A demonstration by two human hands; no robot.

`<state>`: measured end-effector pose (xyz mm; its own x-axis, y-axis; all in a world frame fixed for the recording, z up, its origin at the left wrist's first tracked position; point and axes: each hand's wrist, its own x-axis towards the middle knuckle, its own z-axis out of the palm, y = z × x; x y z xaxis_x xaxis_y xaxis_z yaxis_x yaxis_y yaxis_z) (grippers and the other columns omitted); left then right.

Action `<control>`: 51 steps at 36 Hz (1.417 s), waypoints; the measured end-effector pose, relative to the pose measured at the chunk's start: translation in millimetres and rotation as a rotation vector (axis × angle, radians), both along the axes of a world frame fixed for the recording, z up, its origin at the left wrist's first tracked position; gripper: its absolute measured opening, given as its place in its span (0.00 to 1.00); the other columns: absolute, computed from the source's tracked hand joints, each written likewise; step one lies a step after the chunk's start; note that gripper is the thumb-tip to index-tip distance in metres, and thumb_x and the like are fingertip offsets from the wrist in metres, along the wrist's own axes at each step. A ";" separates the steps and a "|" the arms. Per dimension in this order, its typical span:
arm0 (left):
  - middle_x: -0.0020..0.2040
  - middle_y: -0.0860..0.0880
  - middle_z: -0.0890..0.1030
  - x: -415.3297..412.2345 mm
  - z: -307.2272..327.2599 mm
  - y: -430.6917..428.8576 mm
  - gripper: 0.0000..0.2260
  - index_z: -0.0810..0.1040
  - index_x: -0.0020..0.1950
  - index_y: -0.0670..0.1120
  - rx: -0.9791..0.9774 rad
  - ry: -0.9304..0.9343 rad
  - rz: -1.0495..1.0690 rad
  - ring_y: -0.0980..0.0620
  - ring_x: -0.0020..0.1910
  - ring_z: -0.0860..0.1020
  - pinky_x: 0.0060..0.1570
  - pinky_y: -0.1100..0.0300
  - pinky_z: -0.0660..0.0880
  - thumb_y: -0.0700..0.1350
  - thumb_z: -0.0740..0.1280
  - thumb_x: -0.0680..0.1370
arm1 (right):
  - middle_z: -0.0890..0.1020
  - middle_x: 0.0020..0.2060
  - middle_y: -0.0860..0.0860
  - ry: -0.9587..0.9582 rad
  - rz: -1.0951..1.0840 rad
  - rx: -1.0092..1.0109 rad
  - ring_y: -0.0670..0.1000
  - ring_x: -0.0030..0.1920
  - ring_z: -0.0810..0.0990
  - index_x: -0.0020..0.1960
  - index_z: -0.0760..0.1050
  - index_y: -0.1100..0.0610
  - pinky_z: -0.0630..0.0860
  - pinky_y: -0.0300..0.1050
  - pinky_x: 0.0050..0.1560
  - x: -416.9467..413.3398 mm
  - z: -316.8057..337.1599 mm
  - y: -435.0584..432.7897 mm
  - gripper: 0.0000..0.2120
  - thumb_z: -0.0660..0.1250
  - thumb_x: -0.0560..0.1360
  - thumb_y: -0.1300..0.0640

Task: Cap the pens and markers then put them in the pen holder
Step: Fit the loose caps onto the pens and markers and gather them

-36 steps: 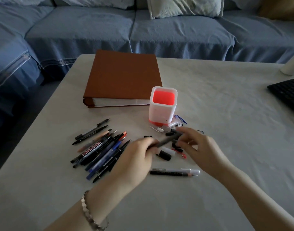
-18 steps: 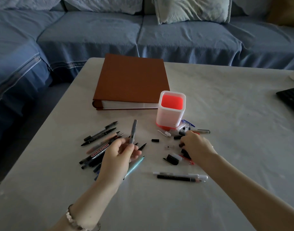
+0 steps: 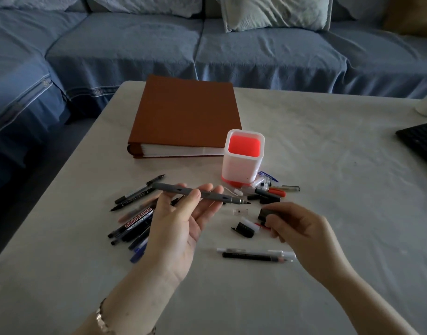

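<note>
My left hand [image 3: 181, 221] holds an uncapped grey pen [image 3: 176, 189] level above the table, tip pointing right. My right hand [image 3: 297, 228] pinches a small black cap [image 3: 264, 213] just right of and below that tip. The white pen holder [image 3: 242, 160] with a red inside stands upright behind them, nothing showing above its rim. A pile of several uncapped pens and a whiteboard marker [image 3: 137, 218] lies left of my left hand. Loose caps [image 3: 263, 193] lie scattered in front of the holder. Two pens [image 3: 256, 254] lie side by side near my right wrist.
A thick brown album [image 3: 186, 114] lies behind the holder on the grey table [image 3: 328, 165]. A black keyboard [image 3: 420, 141] sits at the right edge. A blue sofa [image 3: 159, 44] runs along the far and left sides of the table.
My left hand turned the grey pen from upright to level, tip toward the right. My right hand lifted off the pile of caps with a black cap in its fingers.
</note>
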<state>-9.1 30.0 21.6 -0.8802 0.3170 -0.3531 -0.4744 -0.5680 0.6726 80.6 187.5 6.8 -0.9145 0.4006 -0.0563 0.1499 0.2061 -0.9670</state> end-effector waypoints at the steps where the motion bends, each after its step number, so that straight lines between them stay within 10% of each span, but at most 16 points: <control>1: 0.40 0.42 0.83 1.6 1.9 0.5 0.08 0.68 0.44 0.45 0.002 0.003 -0.008 0.45 0.42 0.84 0.42 0.56 0.81 0.32 0.58 0.77 | 0.82 0.30 0.43 0.018 -0.009 -0.033 0.41 0.28 0.76 0.43 0.79 0.50 0.72 0.30 0.34 0.4 3.2 -1.2 0.12 0.66 0.72 0.68; 18: 0.40 0.41 0.84 17.9 4.2 3.7 0.08 0.68 0.45 0.43 -0.055 0.135 -0.111 0.42 0.48 0.82 0.46 0.56 0.80 0.34 0.63 0.70 | 0.83 0.31 0.48 0.062 0.045 -0.046 0.42 0.29 0.76 0.41 0.79 0.49 0.73 0.30 0.35 -0.8 19.7 -11.6 0.14 0.66 0.71 0.68; 37: 0.28 0.47 0.81 6.3 0.3 -20.4 0.08 0.82 0.31 0.40 -0.454 0.072 -0.386 0.54 0.26 0.79 0.22 0.67 0.73 0.45 0.69 0.62 | 0.82 0.33 0.42 -0.060 0.151 0.147 0.43 0.32 0.76 0.44 0.78 0.36 0.74 0.32 0.36 15.8 10.3 0.2 0.16 0.69 0.71 0.59; 46: 0.20 0.50 0.70 19.6 -14.7 -7.2 0.15 0.79 0.38 0.32 -0.460 0.044 -0.390 0.57 0.20 0.73 0.26 0.65 0.77 0.43 0.70 0.60 | 0.81 0.45 0.40 0.093 0.186 0.355 0.42 0.42 0.80 0.49 0.76 0.40 0.73 0.28 0.43 26.0 -15.4 3.4 0.17 0.60 0.67 0.32; 51: 0.22 0.48 0.70 29.0 -26.1 -7.3 0.10 0.79 0.36 0.32 -0.421 -0.037 -0.395 0.57 0.21 0.73 0.27 0.65 0.78 0.40 0.69 0.66 | 0.78 0.45 0.29 0.073 0.240 0.432 0.34 0.44 0.78 0.52 0.74 0.43 0.69 0.23 0.44 28.7 -21.1 8.0 0.13 0.63 0.69 0.45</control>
<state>19.9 22.7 -4.5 -0.7084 0.4443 -0.5484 -0.6236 -0.0301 0.7811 109.3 195.5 -14.3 -0.9791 0.1511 0.1360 -0.0158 0.6104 -0.7919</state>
